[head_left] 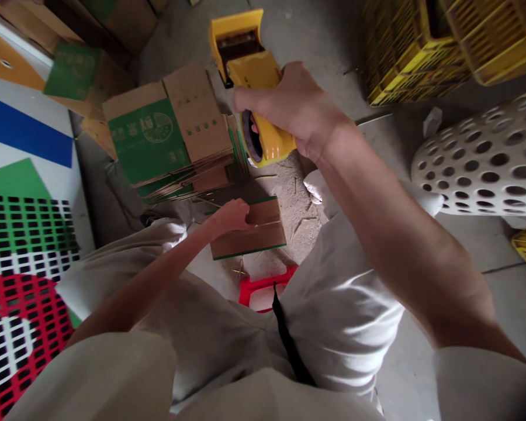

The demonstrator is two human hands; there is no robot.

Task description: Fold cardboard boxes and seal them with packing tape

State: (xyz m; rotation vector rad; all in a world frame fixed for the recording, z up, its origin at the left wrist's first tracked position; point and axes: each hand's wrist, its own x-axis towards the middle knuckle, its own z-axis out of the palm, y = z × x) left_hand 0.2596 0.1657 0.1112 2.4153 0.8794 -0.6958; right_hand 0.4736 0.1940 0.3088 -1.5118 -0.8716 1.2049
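My right hand (284,102) is wrapped round a yellow tape dispenser (267,70), raised above the floor in front of me. A roll of tape (251,137) sits in its lower end, partly covered by my fingers. Between my knees stands a cardboard box (249,234) with green edges, its two brown flaps meeting in a seam. My left hand (234,216) rests on this box at its left side, fingers curled and pressed together over the seam. What lies under those fingers is hidden.
Flattened green and brown cartons (158,134) are stacked ahead on the left. Yellow plastic crates (403,52) stand at the upper right, above a white perforated chair back (482,158). A red plastic frame (245,290) lies between my legs. A colourful panel (26,128) borders the left.
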